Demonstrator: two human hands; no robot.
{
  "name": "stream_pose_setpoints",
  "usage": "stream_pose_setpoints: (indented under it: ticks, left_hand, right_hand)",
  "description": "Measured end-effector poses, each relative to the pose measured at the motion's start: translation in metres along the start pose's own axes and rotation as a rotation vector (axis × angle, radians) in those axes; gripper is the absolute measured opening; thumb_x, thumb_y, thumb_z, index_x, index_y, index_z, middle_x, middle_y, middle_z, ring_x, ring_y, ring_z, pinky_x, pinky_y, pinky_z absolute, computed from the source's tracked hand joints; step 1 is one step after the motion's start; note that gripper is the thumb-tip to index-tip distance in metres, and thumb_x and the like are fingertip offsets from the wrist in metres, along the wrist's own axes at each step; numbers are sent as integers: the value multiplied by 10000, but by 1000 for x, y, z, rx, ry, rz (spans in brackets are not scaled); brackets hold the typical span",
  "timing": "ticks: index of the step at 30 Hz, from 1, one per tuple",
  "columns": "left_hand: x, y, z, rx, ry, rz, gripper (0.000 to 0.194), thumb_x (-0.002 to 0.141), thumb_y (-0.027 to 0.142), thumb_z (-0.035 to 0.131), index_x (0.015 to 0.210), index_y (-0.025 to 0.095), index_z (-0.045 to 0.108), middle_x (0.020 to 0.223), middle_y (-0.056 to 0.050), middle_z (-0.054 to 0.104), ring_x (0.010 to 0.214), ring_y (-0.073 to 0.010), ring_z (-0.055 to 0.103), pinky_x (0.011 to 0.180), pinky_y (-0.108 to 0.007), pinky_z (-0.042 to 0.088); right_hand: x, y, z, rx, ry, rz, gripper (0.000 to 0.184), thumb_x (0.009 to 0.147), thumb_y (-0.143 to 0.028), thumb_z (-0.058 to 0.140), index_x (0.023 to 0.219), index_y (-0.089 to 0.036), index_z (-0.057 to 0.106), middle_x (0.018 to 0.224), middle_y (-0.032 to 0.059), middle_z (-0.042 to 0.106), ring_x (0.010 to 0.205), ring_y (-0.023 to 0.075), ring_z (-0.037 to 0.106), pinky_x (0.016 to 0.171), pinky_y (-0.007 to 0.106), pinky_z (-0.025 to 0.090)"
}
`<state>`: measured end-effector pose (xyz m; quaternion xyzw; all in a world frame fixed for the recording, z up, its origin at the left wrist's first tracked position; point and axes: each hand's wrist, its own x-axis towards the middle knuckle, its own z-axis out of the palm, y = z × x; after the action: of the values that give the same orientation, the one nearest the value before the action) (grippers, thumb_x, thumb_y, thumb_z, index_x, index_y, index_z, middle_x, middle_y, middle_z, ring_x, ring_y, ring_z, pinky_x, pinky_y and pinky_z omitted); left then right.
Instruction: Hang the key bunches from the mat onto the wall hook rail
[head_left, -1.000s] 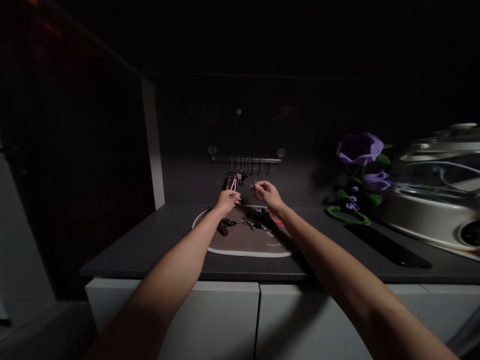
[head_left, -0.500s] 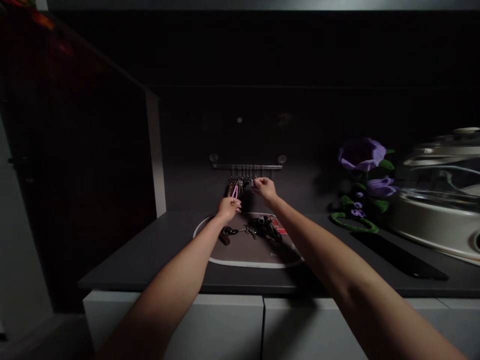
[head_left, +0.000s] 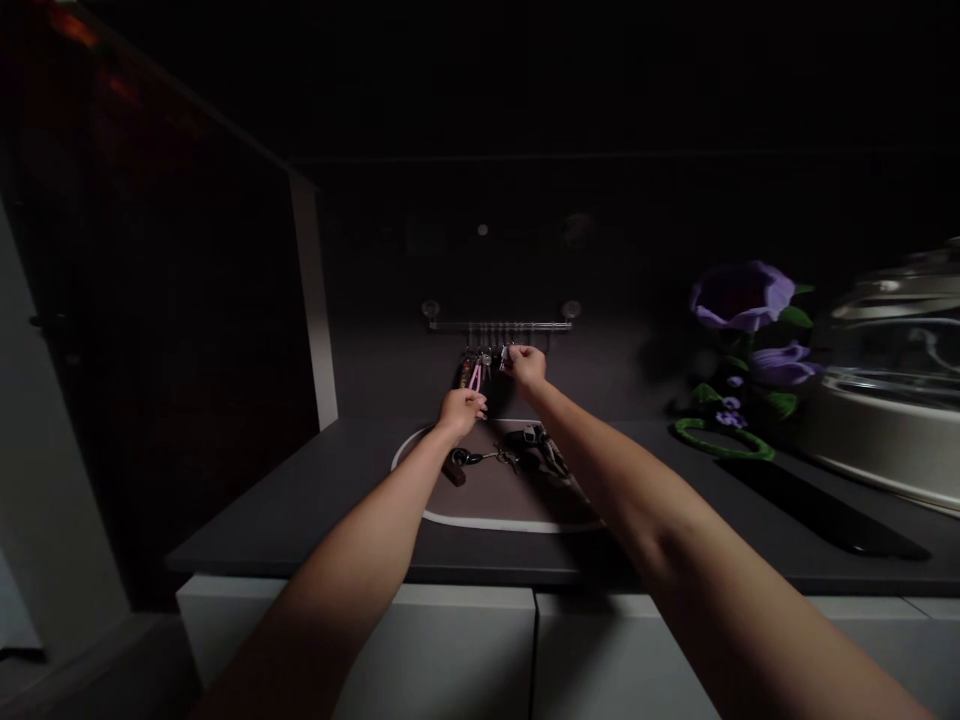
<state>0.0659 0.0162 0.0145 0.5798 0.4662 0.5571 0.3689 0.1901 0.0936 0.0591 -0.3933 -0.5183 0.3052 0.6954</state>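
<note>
My right hand point(head_left: 526, 367) is raised to the metal hook rail point(head_left: 499, 325), pinching a small metal key point(head_left: 504, 356) close to its hooks. Several key bunches hang from the hooks, one with a pink tag point(head_left: 475, 376). Just below that tag is my left hand point(head_left: 462, 411), its fingers curled, with nothing showing in them. Under both hands lies a brown oval mat point(head_left: 495, 520) with a white border. On it rest a key ring with a black fob point(head_left: 460, 457), a brown fob point(head_left: 452, 470) and a dark bunch of keys point(head_left: 536, 440).
The dark counter point(head_left: 300, 510) runs above white cabinet doors point(head_left: 442, 650). To the right stand purple artificial flowers point(head_left: 742, 297), a green loop point(head_left: 724, 440), a long black strip point(head_left: 821, 510) and a silver cooker point(head_left: 892, 430). A white panel edge point(head_left: 313, 300) stands at left.
My right hand has risen from above the mat to the hook rail, still pinching the key. My left hand has barely moved. The whole view has shifted slightly.
</note>
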Motion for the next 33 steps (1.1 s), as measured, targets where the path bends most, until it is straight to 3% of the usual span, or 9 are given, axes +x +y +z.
stream_pose_setpoints:
  ticks: [3, 9, 19, 27, 33]
  left_hand:
    - [-1, 1, -1, 10, 8, -2, 110, 752, 61, 527, 677, 100, 597, 579, -4, 596, 458, -35, 503, 519, -167, 433]
    - [-1, 2, -1, 6, 2, -11, 115, 748, 61, 529, 667, 97, 602, 583, -12, 604, 457, -40, 506, 529, -177, 435]
    - [-2, 4, -3, -19, 16, -17, 99, 752, 56, 522, 696, 93, 595, 587, -10, 591, 450, -39, 497, 492, -164, 398]
    - [-3, 2, -7, -35, -19, -47, 43, 715, 69, 581, 734, 99, 606, 617, -13, 604, 456, -49, 501, 478, -180, 378]
    - [0, 1, -8, 26, -80, 23, 92, 619, 25, 650, 662, 101, 620, 499, 10, 567, 468, -68, 499, 537, -207, 405]
  right_hand:
    - [-3, -5, 2, 91, 78, 66, 63, 701, -212, 510, 687, -151, 520, 575, -29, 531, 491, 65, 505, 484, 196, 472]
    - [-6, -12, 2, 131, 80, 100, 55, 691, -187, 525, 668, -137, 523, 578, -18, 518, 496, 65, 500, 469, 189, 468]
    - [-10, -3, -5, 74, 104, 99, 11, 704, -150, 510, 693, -152, 507, 535, -47, 489, 476, 60, 475, 480, 191, 470]
    - [-21, -1, -12, 80, -15, 182, 87, 726, -122, 516, 786, -167, 473, 590, -46, 490, 514, 57, 485, 525, 213, 497]
    - [-41, 0, -26, 25, -48, 235, 144, 714, -75, 517, 825, -164, 492, 680, -10, 523, 564, 62, 512, 569, 210, 488]
